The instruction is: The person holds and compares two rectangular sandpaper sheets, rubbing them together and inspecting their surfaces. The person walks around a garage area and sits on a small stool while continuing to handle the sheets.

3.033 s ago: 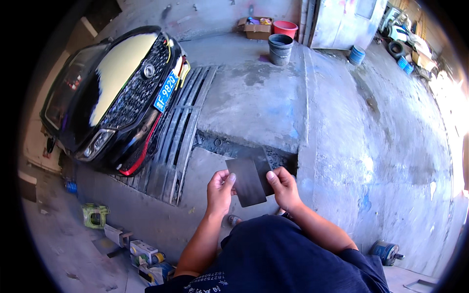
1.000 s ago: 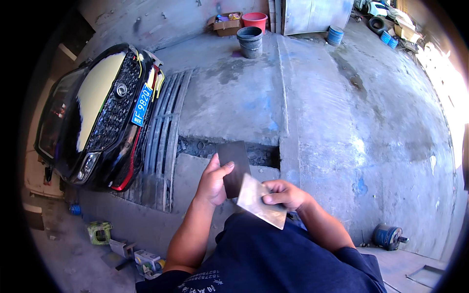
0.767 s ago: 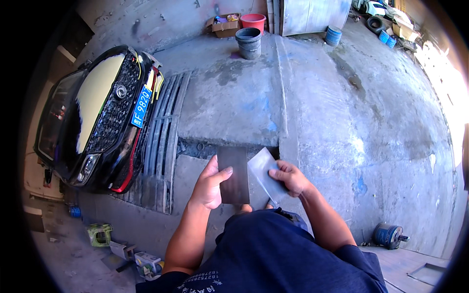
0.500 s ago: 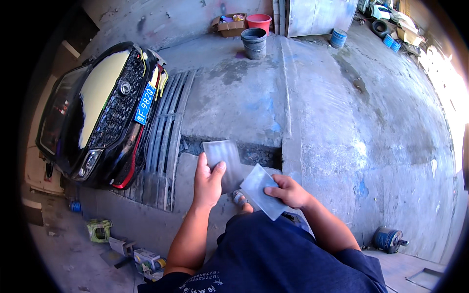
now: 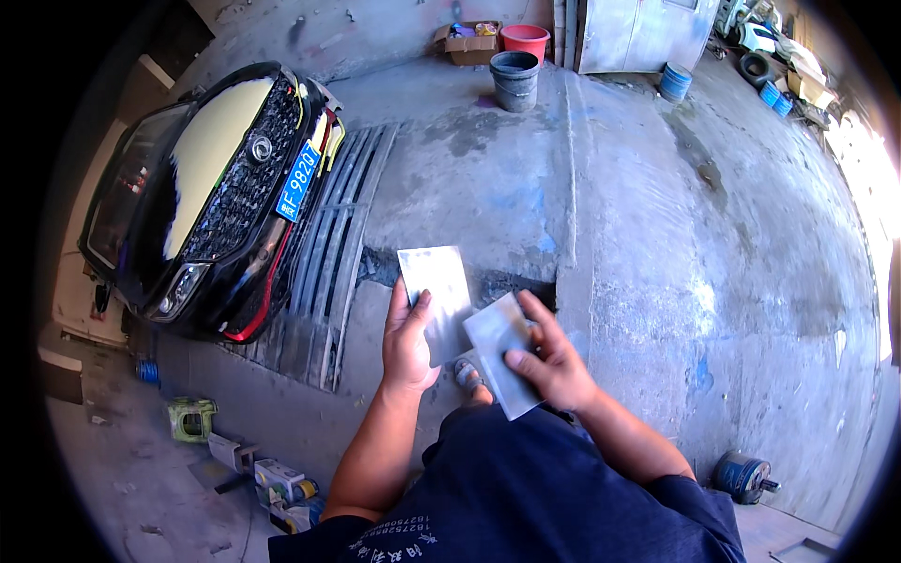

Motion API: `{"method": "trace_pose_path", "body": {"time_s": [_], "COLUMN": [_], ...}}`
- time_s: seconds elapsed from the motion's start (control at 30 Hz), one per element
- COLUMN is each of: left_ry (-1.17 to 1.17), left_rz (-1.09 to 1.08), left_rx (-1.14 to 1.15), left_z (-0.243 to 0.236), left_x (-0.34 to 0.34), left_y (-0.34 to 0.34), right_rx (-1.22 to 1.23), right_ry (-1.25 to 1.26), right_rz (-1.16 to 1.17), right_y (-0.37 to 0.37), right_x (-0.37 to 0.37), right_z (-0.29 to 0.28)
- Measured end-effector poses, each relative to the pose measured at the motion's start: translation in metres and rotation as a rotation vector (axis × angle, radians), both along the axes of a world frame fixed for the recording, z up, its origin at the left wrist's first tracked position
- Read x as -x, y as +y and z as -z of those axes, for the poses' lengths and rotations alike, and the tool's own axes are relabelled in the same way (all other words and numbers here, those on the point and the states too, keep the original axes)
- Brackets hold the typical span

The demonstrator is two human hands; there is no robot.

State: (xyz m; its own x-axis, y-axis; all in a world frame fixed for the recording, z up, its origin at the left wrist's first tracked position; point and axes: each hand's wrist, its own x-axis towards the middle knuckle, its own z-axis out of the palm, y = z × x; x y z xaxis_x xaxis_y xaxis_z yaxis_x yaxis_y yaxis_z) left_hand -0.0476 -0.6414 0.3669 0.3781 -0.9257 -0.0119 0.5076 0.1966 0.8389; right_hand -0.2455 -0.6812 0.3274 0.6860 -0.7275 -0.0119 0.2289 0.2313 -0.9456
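Note:
My left hand (image 5: 404,349) is closed on a thin rectangular putty spreader (image 5: 443,286), smooth and shiny grey, with the thumb lying over its face. A second putty spreader (image 5: 496,349), a duller grey, is tilted in my right hand (image 5: 560,373). The right thumb presses on its face, while the index finger sticks out past its upper edge. Both spreaders are in front of my body, their near edges close together; whether they touch, I cannot tell. The fingers behind each spreader are mostly hidden.
A black car (image 5: 141,267) with a pale yellow patch on its hood stands left, beside a metal floor grate (image 5: 340,225). A dark bucket (image 5: 514,83), a red tub (image 5: 526,39) and a cardboard box (image 5: 469,47) are far ahead. A blue can (image 5: 741,477) lies at right.
The left spreader has tilted and now catches bright light. My right hand has turned its spreader more upright, and its index finger has lifted. The view has shifted, so the surroundings sit further right.

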Motion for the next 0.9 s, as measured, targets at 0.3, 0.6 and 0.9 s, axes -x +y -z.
{"method": "trace_pose_path", "body": {"time_s": [0.3,0.6,0.9], "left_ry": [-0.096,-0.222,-0.253], "left_rz": [-0.026,-0.051,-0.211], "left_rx": [0.087,0.141,0.155], "left_z": [-0.019,-0.017,-0.015], "left_x": [0.013,0.021,0.033], "left_y": [-0.008,-0.005,0.002], "right_rx": [0.032,-0.138,-0.197], "right_ry": [0.120,0.050,-0.003], "right_rz": [-0.173,-0.137,-0.084], "right_y": [0.016,0.016,0.010], "right_x": [-0.017,-0.021,-0.026], "right_z": [-0.018,-0.011,-0.024]}}
